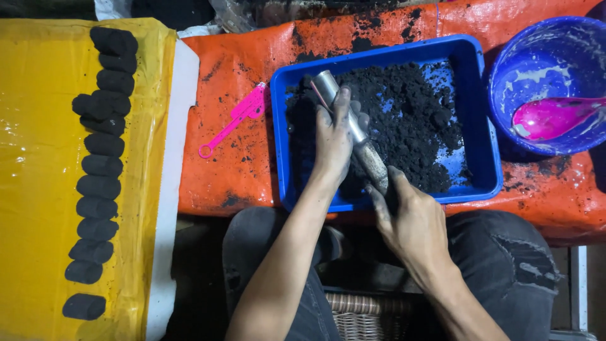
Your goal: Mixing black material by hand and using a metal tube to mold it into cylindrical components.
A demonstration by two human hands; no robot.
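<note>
Item: metal tube (pixel 353 129), silver-grey, smeared with black at its near end. It lies slanted across the blue tray (pixel 476 113), far end pointing up-left, near end toward the person. Both hands are on it.

Left hand (pixel 333 140): laid over the middle of the tube from the left side, fingers curled round it, grasping it. Fingers blackened.

Right hand (pixel 413 218): at the near end of the tube, by the tray's near rim, closed round that end. Thumb and fingers dusted black.

Blue tray: rectangular, plastic, resting on an orange sheet (pixel 233 164). Holds a heap of black powder (pixel 410 120), lumpy and loose, piled mostly in the centre and right; bare blue floor shows at the far-right and near-right corners.

Orange sheet: stained with black smudges, spread across the middle and right of the scene.

Pink tool (pixel 237 117): small, plastic, with a ring at its near end; lies on the orange sheet just left of the tray, apart from it.

Blue bowl (pixel 536 63): round, at the far right, streaked with whitish residue. A pink spoon (pixel 549 117) rests inside it, handle toward the right.

Yellow sheet (pixel 38 177): at the left. On it a row of short black cylinders (pixel 101 165), running from far to near, most touching, the nearest one set slightly apart.

Wicker basket (pixel 360 312): part of it shows between the person's knees, at the near edge.
</note>
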